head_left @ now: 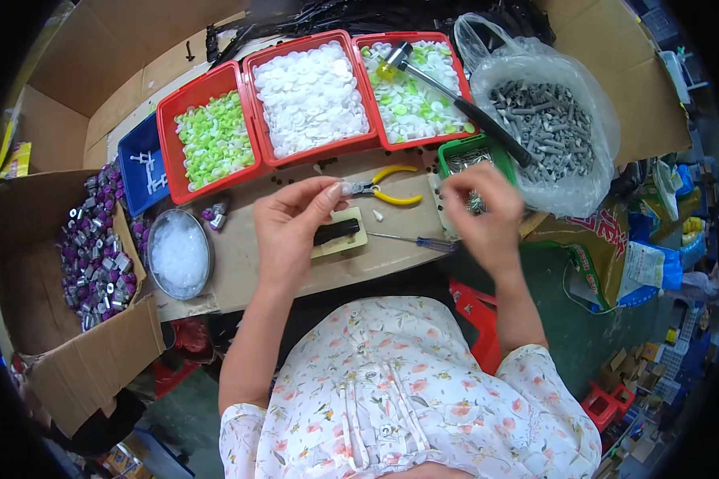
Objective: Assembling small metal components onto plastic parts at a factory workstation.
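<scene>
Holding small translucent piece (346, 189) between thumb and forefinger of left hand (295, 217), above worktop (236, 257), back from near edge. Looks light, fairly stiff, perhaps slippery; best pinched by sides. With right hand (487, 209) apart, blurred near green bin (444, 150), cannot tell whether gripping anything.

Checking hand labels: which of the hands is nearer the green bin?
Right. The right hand overlaps the green bin in view; the left hand is well left, beyond the pliers.

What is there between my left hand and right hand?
In the head view, the yellow-handled pliers are between them; a small white piece and a screwdriver lie lower in the picture.
</scene>
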Demonstrator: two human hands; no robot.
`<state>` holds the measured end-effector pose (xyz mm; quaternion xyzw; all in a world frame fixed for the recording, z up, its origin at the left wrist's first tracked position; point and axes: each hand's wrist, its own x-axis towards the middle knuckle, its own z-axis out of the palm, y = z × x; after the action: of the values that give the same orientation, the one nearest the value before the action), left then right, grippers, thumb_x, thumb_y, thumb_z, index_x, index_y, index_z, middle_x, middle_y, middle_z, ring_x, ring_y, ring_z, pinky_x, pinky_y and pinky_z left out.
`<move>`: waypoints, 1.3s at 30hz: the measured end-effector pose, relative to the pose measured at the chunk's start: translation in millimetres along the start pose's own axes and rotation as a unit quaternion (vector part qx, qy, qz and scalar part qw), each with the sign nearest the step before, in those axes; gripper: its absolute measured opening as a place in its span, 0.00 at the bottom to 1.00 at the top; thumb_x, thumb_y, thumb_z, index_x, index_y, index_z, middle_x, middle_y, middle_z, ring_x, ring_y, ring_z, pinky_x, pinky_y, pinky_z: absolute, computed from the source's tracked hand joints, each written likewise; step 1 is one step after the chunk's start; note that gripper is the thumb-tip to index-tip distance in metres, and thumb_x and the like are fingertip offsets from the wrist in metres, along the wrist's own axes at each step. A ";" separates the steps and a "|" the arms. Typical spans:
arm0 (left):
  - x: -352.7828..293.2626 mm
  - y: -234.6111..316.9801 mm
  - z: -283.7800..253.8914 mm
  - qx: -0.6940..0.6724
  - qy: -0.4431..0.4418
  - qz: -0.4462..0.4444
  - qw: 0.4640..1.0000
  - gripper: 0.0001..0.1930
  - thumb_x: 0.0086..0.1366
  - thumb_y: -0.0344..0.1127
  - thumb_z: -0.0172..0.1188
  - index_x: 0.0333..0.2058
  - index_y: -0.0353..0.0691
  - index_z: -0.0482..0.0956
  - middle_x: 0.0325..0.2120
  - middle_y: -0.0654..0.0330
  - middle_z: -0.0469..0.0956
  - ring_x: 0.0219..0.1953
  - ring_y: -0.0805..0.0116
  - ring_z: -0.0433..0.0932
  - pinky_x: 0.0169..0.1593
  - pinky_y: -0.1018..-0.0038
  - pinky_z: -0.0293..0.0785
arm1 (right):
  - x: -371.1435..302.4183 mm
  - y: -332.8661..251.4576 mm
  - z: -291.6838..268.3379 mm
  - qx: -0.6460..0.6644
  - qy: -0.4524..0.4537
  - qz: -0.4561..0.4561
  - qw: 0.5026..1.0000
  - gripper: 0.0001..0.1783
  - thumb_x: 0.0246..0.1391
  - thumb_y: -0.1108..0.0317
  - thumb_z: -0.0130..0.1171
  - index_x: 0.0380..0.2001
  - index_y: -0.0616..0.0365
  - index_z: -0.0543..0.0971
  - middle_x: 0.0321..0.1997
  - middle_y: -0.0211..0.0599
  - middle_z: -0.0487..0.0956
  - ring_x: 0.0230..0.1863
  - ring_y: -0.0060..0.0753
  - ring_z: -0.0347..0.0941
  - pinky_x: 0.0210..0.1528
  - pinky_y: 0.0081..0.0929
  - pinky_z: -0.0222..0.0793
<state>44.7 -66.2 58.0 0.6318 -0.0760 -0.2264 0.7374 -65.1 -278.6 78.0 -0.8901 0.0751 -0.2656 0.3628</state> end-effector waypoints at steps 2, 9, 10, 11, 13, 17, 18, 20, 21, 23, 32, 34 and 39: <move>-4.9 -7.1 0.8 -0.019 -0.013 -0.014 1.000 0.10 0.63 0.31 0.64 0.41 0.31 0.83 0.33 0.58 0.84 0.34 0.75 0.82 0.35 0.82 0.74 | -3.4 -17.0 17.1 0.029 -0.030 -0.043 0.998 0.06 0.41 0.81 0.64 0.26 0.63 0.78 0.26 0.35 0.75 0.25 0.27 0.73 0.29 0.24 0.67; -22.5 -11.8 3.4 -0.037 0.035 -0.015 0.999 0.09 0.61 0.28 0.65 0.39 0.30 0.83 0.31 0.57 0.83 0.31 0.73 0.81 0.35 0.80 0.74 | 0.1 -36.0 51.0 0.019 -0.054 -0.126 0.990 0.09 0.39 0.78 0.66 0.25 0.57 0.77 0.25 0.30 0.74 0.23 0.28 0.72 0.27 0.26 0.62; -24.0 -10.6 2.6 -0.038 0.037 -0.014 0.999 0.09 0.61 0.28 0.65 0.39 0.30 0.83 0.31 0.57 0.83 0.31 0.73 0.81 0.35 0.80 0.74 | 0.2 -36.8 52.8 0.020 -0.055 -0.128 0.990 0.09 0.39 0.78 0.66 0.25 0.57 0.77 0.25 0.30 0.74 0.23 0.28 0.72 0.27 0.26 0.62; -25.7 -8.5 2.9 -0.034 0.035 -0.005 0.999 0.08 0.61 0.27 0.65 0.39 0.30 0.83 0.31 0.59 0.83 0.32 0.75 0.81 0.35 0.81 0.74 | 0.3 -37.0 53.3 0.023 -0.061 -0.125 0.990 0.09 0.39 0.78 0.66 0.25 0.57 0.77 0.25 0.30 0.74 0.22 0.28 0.72 0.27 0.26 0.62; -27.7 -7.8 1.5 -0.033 0.034 0.005 0.999 0.07 0.62 0.26 0.64 0.38 0.30 0.84 0.30 0.61 0.83 0.32 0.78 0.80 0.36 0.83 0.75 | 1.0 -38.1 54.3 0.024 -0.069 -0.125 0.990 0.09 0.38 0.77 0.66 0.25 0.56 0.77 0.24 0.30 0.73 0.22 0.29 0.72 0.27 0.27 0.61; -29.1 -8.4 -2.2 0.013 0.038 0.064 0.997 0.06 0.60 0.24 0.65 0.36 0.30 0.84 0.32 0.58 0.82 0.32 0.77 0.79 0.37 0.82 0.74 | 3.6 -42.1 56.0 0.013 -0.081 -0.131 0.988 0.08 0.39 0.78 0.66 0.25 0.57 0.77 0.24 0.31 0.73 0.23 0.29 0.72 0.27 0.27 0.63; -29.7 -7.6 -2.5 0.043 0.044 0.098 0.993 0.05 0.59 0.23 0.65 0.35 0.30 0.85 0.33 0.57 0.82 0.33 0.75 0.79 0.37 0.81 0.74 | 4.2 -43.2 56.1 0.009 -0.084 -0.134 0.987 0.08 0.39 0.78 0.66 0.25 0.59 0.77 0.24 0.32 0.73 0.23 0.28 0.73 0.27 0.26 0.64; -31.5 -5.1 -4.2 0.045 0.043 0.104 0.993 0.05 0.58 0.23 0.66 0.35 0.30 0.85 0.34 0.56 0.82 0.33 0.75 0.78 0.37 0.81 0.74 | 4.9 -43.7 56.4 0.036 -0.100 -0.111 0.988 0.08 0.40 0.79 0.65 0.26 0.61 0.77 0.25 0.33 0.73 0.24 0.28 0.73 0.27 0.25 0.66; -32.5 -4.3 -5.4 0.049 0.041 0.109 0.992 0.06 0.58 0.22 0.66 0.35 0.30 0.85 0.34 0.56 0.82 0.33 0.76 0.78 0.37 0.81 0.74 | 5.2 -43.7 56.5 0.063 -0.115 -0.086 0.988 0.08 0.41 0.80 0.64 0.27 0.62 0.77 0.26 0.35 0.74 0.25 0.28 0.73 0.27 0.24 0.68; -35.6 -3.8 -8.7 0.045 0.034 0.102 0.993 0.06 0.58 0.22 0.66 0.35 0.30 0.85 0.35 0.56 0.82 0.33 0.75 0.78 0.38 0.81 0.74 | 7.2 -42.7 56.0 0.081 -0.123 -0.082 0.986 0.07 0.42 0.81 0.63 0.28 0.64 0.77 0.26 0.36 0.74 0.26 0.28 0.74 0.27 0.23 0.69; -41.2 -5.1 -11.2 -0.054 0.020 0.021 0.998 0.08 0.60 0.25 0.65 0.39 0.29 0.83 0.31 0.55 0.83 0.31 0.69 0.82 0.37 0.78 0.79 | 18.3 -37.1 51.7 0.189 -0.206 -0.067 0.958 0.06 0.44 0.82 0.62 0.29 0.66 0.78 0.28 0.38 0.75 0.28 0.30 0.74 0.30 0.23 0.69; -41.7 -4.3 -14.1 -0.035 0.003 0.009 0.999 0.08 0.61 0.26 0.64 0.39 0.29 0.82 0.31 0.55 0.83 0.30 0.69 0.83 0.36 0.78 0.79 | 20.8 -34.5 51.5 0.196 -0.232 -0.072 0.950 0.06 0.45 0.81 0.62 0.29 0.66 0.78 0.29 0.38 0.75 0.28 0.30 0.74 0.31 0.24 0.69; -43.2 -11.7 -18.5 -0.088 0.031 -0.034 0.995 0.08 0.64 0.30 0.63 0.38 0.30 0.82 0.29 0.56 0.83 0.27 0.72 0.81 0.30 0.81 0.73 | 14.8 -40.2 59.7 0.215 -0.142 -0.044 0.965 0.09 0.42 0.78 0.67 0.29 0.63 0.79 0.29 0.37 0.77 0.29 0.32 0.75 0.31 0.27 0.68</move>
<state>11.0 -32.2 50.7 0.5735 -0.0116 -0.2372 0.7841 -23.4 -218.1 76.2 -0.8221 -0.0754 -0.1617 0.5406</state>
